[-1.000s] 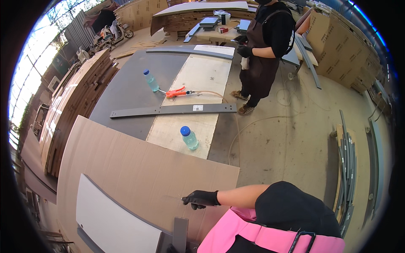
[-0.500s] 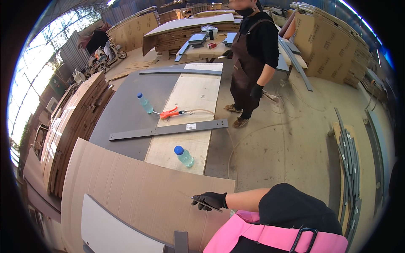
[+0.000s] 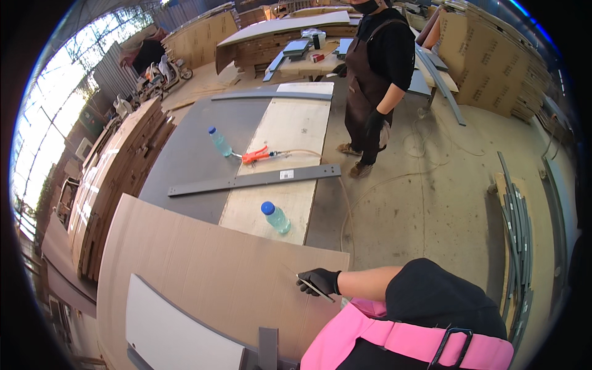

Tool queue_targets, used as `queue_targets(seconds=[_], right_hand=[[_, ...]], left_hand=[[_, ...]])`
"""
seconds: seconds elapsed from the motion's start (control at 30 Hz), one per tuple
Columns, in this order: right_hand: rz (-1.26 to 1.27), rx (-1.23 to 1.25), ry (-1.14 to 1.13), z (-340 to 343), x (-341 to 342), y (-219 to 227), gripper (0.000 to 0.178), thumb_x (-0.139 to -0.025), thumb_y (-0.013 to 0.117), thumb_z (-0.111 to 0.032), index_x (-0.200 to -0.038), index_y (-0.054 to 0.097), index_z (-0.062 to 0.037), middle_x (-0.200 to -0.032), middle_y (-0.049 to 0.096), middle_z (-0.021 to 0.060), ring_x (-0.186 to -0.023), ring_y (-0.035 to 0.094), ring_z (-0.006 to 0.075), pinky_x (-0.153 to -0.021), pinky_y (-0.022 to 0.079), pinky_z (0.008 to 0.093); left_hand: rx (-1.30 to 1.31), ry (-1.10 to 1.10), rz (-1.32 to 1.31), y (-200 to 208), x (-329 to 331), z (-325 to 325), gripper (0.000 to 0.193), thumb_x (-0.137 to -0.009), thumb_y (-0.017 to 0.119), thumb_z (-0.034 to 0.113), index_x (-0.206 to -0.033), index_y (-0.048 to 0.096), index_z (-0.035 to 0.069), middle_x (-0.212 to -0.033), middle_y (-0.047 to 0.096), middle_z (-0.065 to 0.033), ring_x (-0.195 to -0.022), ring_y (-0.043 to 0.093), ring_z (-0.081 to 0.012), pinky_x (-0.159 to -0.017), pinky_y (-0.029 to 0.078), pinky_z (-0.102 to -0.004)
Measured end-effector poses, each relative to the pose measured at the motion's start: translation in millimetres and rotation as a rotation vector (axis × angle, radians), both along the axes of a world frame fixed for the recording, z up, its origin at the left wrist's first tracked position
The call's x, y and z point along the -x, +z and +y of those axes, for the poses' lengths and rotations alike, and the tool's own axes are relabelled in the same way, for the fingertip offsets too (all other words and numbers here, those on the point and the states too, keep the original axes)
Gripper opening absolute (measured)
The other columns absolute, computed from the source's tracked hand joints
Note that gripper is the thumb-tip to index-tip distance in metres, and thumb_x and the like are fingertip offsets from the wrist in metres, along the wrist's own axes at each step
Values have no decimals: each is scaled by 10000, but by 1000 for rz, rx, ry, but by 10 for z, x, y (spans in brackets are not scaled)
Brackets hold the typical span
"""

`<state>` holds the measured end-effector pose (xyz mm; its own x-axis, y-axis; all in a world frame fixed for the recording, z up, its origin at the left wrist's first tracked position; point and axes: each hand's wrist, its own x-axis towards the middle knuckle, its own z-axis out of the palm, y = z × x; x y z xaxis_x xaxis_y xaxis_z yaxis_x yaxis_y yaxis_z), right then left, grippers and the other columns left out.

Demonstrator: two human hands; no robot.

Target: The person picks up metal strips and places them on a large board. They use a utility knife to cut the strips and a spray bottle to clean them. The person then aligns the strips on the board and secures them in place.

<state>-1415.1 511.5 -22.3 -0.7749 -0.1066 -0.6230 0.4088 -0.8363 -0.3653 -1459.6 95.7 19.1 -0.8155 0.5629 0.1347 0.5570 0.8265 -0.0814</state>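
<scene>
A black-gloved right hand (image 3: 319, 281) pinches a thin, flat blade (image 3: 316, 288) over the matte brown cardboard sheet (image 3: 203, 271).

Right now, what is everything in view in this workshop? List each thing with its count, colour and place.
cardboard sheet: one, brown, nearest, under the gloved hand
white panel: one, grey-edged, bottom left
water bottles: two, clear with blue caps, on the worktable
grey strip: one, lying across the worktable
air blow gun: one, orange, on a hose, mid-table
stacked boards: brown, left of the table
co-worker: one, black shirt, brown apron, beside the table
grey strips: a bundle on the floor, right
right hand: black glove, gripping a thin dark blade at the cardboard's edge
left hand: not visible
</scene>
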Motion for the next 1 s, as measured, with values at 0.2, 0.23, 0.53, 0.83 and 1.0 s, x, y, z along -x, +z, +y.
queue_targets(seconds=[0.2, 0.23, 0.53, 0.83, 1.0], right_hand=[[8, -23, 0, -44, -63, -40, 306, -1012, 453, -394, -944, 566, -117, -732, 548, -30, -580, 467, 90, -524, 380, 254], [-5, -22, 16, -38, -75, -59, 308, -1012, 458, -388, -948, 572, -110, -739, 560, -22, -586, 483, 96, -528, 395, 258], [309, -684, 187, 18, 177, -150, 210, -912, 565, -79, -1091, 652, -16, -865, 639, 34, -767, 571, 104, -714, 471, 264], [772, -1850, 596, -677, 915, 368, 181, -839, 662, -282, -953, 720, -155, -822, 674, 71, -788, 653, 260, -832, 393, 448], [947, -1919, 712, -949, 1243, 354, 148, -840, 664, -280, -931, 726, -181, -809, 661, 49, -800, 645, 240, -861, 374, 430]], left_hand=[[-23, -5, 26, -101, 4, 59, 705, -889, 575, 590, -1303, 565, 20, -1268, 595, -197, -1148, 565, -370, -961, 447, -516], [-29, -10, 38, -121, 17, 83, 704, -889, 576, 589, -1304, 565, 20, -1271, 594, -196, -1151, 564, -368, -963, 447, -516], [-117, 17, -115, -218, 14, -129, 660, -867, 597, 406, -1382, 455, 18, -1407, 461, -224, -1346, 379, -399, -1121, 243, -554], [-145, 105, -108, -126, 18, -61, 648, -839, 613, 429, -1373, 482, 87, -1380, 490, -186, -1302, 429, -368, -1089, 302, -527], [-124, 110, -117, -127, 13, -80, 655, -843, 604, 407, -1391, 467, 76, -1380, 487, -189, -1295, 435, -368, -1097, 298, -517]])
